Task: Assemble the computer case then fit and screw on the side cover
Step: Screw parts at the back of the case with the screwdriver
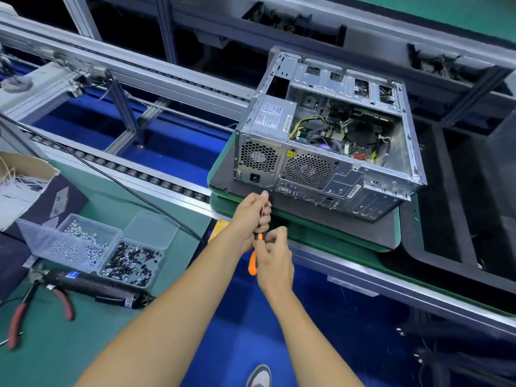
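Gripping: left hand (255, 216) clasped screwdriver (254, 258) shaft, lower centre.
Right hand (275, 256): pinched its orange handle.
Computer case (329, 143): open-sided, centre right, on pad (307, 219).

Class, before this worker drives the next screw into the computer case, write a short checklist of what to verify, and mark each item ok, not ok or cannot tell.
1. Screwdriver gripped: ok, both the left hand and the right hand hold it.
2. Tip seated in a screw: cannot tell, hidden by fingers.
3. Computer case resting flat on its pallet: ok.
4. Side cover fitted: not ok, the interior is exposed.
5. Spare screws within reach: ok, screw box sits to the left.
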